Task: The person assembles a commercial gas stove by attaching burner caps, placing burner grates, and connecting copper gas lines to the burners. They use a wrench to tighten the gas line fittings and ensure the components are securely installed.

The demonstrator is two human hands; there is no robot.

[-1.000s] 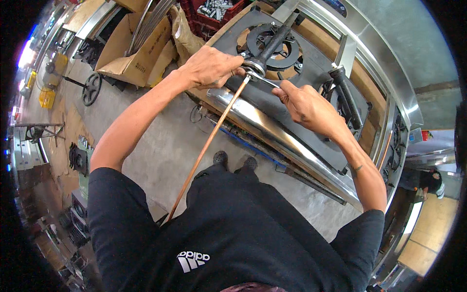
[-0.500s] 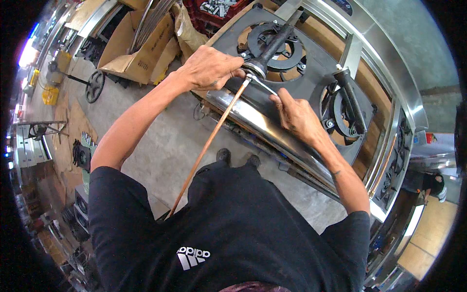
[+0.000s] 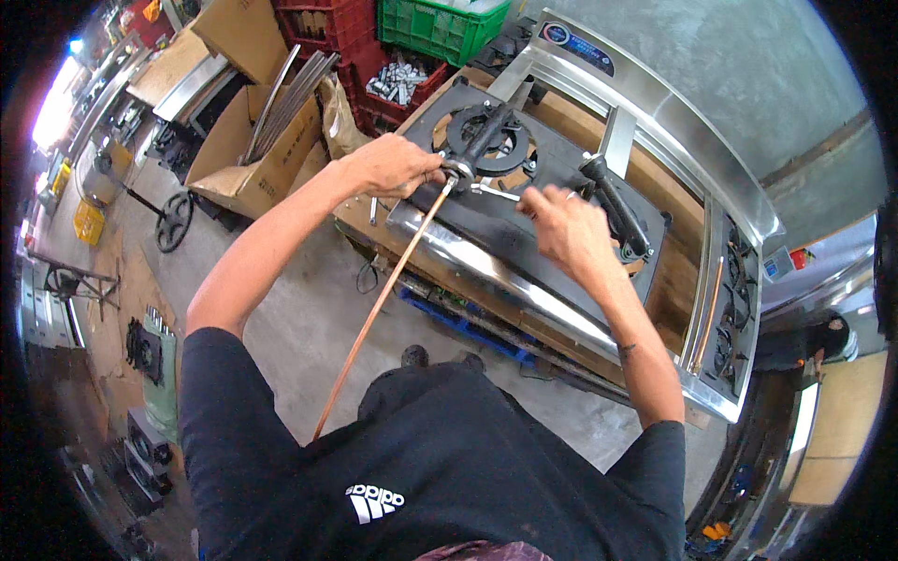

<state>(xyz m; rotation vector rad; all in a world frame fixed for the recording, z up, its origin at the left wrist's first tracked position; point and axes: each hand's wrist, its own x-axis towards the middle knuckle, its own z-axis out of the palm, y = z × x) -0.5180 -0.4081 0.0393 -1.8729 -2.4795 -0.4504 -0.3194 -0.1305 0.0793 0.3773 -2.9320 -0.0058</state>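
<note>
A black cast-iron burner [image 3: 481, 138] with a ring head and a pipe neck lies on the dark top plate of a steel gas stove. My left hand [image 3: 397, 166] is closed on the round end of its neck, at the plate's near edge. From a pale fitting there, a thin copper tube [image 3: 382, 297] runs down toward my body. My right hand [image 3: 569, 229] grips a silver wrench [image 3: 494, 193], whose head reaches the fitting. The jaw's exact seat is hidden by its small size. A second black burner [image 3: 617, 204] lies to the right.
The stove's shiny front rail [image 3: 505, 271] runs between me and the plate. Behind left stand a red crate [image 3: 360, 75] with small metal parts, a green crate [image 3: 440, 33] and a cardboard box [image 3: 234, 178] holding metal strips. A person [image 3: 828, 337] is at far right.
The wrench handle has swung away from me and now lies nearly level, with my right hand following. My left hand keeps its hold. The whole view has shifted, showing more behind the stove.
</note>
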